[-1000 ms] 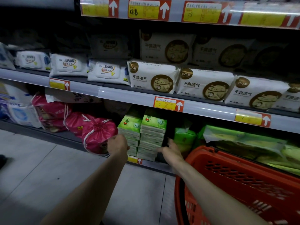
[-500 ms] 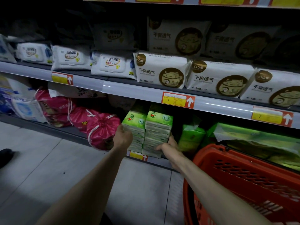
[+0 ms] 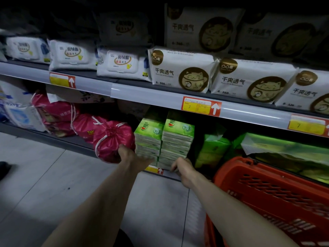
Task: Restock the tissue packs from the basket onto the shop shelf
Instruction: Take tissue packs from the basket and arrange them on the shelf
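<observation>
Green tissue packs stand in two stacks on the bottom shelf, left of the orange basket. The left hand presses open-palmed against the left stack's base; the right hand curls its fingers at the right stack's foot. Squeezing evenly should square both stacks. The basket's contents are hidden, and so are the right fingertips.
</observation>
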### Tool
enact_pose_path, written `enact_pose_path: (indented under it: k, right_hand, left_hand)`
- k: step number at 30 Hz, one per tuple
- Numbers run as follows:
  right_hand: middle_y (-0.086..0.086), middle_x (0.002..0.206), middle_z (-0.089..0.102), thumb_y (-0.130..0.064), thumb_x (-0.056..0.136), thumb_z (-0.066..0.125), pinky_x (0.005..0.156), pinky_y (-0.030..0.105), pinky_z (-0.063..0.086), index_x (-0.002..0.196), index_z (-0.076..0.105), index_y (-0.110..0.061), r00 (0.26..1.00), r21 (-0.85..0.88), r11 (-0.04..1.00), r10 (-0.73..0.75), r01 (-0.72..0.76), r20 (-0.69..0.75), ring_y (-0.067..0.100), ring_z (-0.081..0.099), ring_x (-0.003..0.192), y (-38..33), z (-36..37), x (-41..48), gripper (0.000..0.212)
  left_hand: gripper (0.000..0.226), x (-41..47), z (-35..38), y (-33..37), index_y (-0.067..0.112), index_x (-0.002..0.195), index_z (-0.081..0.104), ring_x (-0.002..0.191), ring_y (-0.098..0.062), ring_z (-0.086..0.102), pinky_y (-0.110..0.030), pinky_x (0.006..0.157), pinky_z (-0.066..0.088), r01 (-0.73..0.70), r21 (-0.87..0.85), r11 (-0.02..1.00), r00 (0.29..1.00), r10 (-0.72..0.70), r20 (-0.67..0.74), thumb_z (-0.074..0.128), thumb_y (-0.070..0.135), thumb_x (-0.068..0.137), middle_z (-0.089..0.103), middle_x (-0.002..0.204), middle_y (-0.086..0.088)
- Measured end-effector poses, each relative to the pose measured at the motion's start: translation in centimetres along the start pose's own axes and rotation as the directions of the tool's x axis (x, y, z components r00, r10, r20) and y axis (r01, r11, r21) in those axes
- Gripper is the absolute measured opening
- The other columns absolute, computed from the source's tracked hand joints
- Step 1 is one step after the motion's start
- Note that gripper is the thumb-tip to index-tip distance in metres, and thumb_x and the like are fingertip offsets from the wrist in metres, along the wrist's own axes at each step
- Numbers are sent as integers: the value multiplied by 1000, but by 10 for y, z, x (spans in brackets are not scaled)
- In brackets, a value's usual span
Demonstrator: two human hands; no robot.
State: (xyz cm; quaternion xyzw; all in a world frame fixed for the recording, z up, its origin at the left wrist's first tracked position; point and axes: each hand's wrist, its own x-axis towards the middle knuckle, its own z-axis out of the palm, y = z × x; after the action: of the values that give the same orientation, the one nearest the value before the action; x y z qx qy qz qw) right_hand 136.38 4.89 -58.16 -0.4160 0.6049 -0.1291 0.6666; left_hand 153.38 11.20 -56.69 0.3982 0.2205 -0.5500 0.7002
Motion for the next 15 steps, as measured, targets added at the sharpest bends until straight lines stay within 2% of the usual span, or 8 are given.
enact_pose_path:
  k: [1,2,3,4,9,12,15]
  right_hand:
    - [8,105,55,10,71,64,70,39,52,75,57,-7,1000,-4,1000,-8,8,1,23,52,84,2,0,4,19]
    - [8,114,56,10,69,65,85,45,58,81,58,-8,1000,-10,1000,-13,13,5,26,57,96,4,0,8,23]
    - [9,120,58,10,67,66,101,51,57,87,57,-10,1000,-11,1000,-13,13,13,29,58,108,7,-1,13,29]
    - [8,121,57,9,65,67,108,56,52,90,56,-12,1000,-27,1000,-2,3,17,31,58,113,9,-2,15,34]
    - [2,105,53,1,56,71,106,58,53,99,59,-7,999,-71,997,-25,28,49,23,53,97,17,-10,23,46]
    - [6,122,59,-4,55,71,104,54,54,113,61,-9,995,-95,994,-42,51,90,23,56,104,19,-12,20,59]
    - [1,136,59,-21,45,73,106,50,54,130,55,-22,992,-143,985,-82,94,91,25,56,120,26,-17,16,87]
  left_hand:
    - [85,1,5,-4,8,132,63,132,-51,51,-65,114,34,-1,-35,999,1000,2,22,25,72,91,62,132,-26]
    - [89,2,9,-5,9,135,62,133,-50,49,-65,114,34,-13,-45,999,999,15,46,21,75,92,60,134,-27]
    - [90,2,12,-6,10,137,61,134,-50,48,-66,113,35,-30,-34,999,998,32,53,20,76,91,59,135,-26]
    - [89,5,13,-6,12,139,61,133,-51,50,-67,112,35,-46,-7,999,998,46,32,23,76,89,58,140,-26]
    - [80,10,12,-7,16,138,64,129,-48,55,-67,111,38,-102,30,994,995,102,-5,29,69,90,59,141,-25]
    - [74,5,12,-7,15,137,65,130,-46,54,-65,113,38,-99,66,993,991,104,-79,27,62,94,61,138,-23]
    - [68,-1,11,-11,14,120,73,115,-43,66,-59,106,48,-65,104,992,987,79,-140,24,54,95,74,119,-19]
